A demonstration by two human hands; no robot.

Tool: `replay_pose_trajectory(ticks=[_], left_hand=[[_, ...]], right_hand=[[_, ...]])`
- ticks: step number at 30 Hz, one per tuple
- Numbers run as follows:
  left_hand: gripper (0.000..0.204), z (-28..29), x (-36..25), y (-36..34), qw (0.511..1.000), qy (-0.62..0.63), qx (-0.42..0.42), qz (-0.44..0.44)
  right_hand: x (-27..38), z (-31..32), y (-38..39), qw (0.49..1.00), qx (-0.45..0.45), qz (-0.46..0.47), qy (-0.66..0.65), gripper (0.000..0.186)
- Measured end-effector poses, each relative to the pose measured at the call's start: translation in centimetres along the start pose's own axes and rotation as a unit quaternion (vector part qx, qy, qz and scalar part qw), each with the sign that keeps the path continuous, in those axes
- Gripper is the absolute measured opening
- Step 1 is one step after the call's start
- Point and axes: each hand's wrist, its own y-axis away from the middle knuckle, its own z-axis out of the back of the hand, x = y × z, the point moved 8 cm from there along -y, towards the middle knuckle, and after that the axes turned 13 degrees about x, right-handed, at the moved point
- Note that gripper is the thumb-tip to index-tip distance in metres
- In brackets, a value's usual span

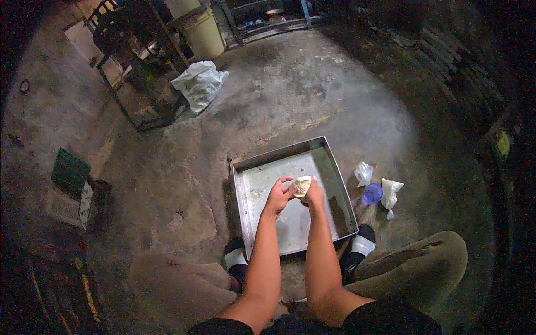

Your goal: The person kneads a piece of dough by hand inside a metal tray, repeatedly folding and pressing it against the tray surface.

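Over a square metal tray (240, 192) on the floor between my feet, my two hands meet around a pale, cream-coloured lump that looks like dough (302, 187). My right hand (314, 196) is closed on its right side. From the left, the thumb and fingers of my left hand (278, 198) curve in and pinch its edge, the upper fingers slightly apart. The lump is above the tray's bottom, which has a few small specks and smears. The undersides of both hands are hidden.
Right of the tray are a purple-blue cup (372, 194), a clear plastic bag (364, 173) and a knotted bag of white stuff (392, 192). Farther off are a whitish sack (201, 84), a cream bucket (204, 36) and a dark metal frame (134, 72). A green object (70, 168) is at left.
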Motion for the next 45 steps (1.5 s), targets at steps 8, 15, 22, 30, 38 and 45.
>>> replay_pose_trajectory(ticks=[8, 15, 22, 30, 38, 45], left_hand=[[0.034, -2.0, -1.3, 0.6, 0.986, -0.159, -0.049, -0.019], [0.028, -5.8, -8.7, 5.6, 0.842, -0.479, -0.236, -0.082], [0.032, 1.5, -7.4, 3.8, 0.900, -0.397, -0.176, 0.016], [0.049, -2.3, -1.7, 1.7, 0.939, -0.322, -0.119, -0.025], [0.037, 1.7, -3.9, 2.5, 0.959, -0.157, -0.209, -0.112], [0.047, 3.9, -1.1, 0.3, 0.954, 0.129, -0.190, -0.191]], right_hand=[[1.1, -0.2, -1.3, 0.990, -0.113, 0.079, 0.031, 0.061], [-3.2, 1.6, 2.3, 0.943, -0.158, -0.020, -0.294, 0.065], [-1.5, 4.1, 2.5, 0.964, -0.245, 0.033, -0.099, 0.073], [1.0, -2.6, 0.0, 0.960, 0.256, 0.078, 0.082, 0.063], [7.5, -4.8, 3.9, 0.950, 0.182, 0.156, 0.200, 0.052], [10.1, -7.6, 5.8, 0.890, -0.047, 0.222, 0.395, 0.057]])
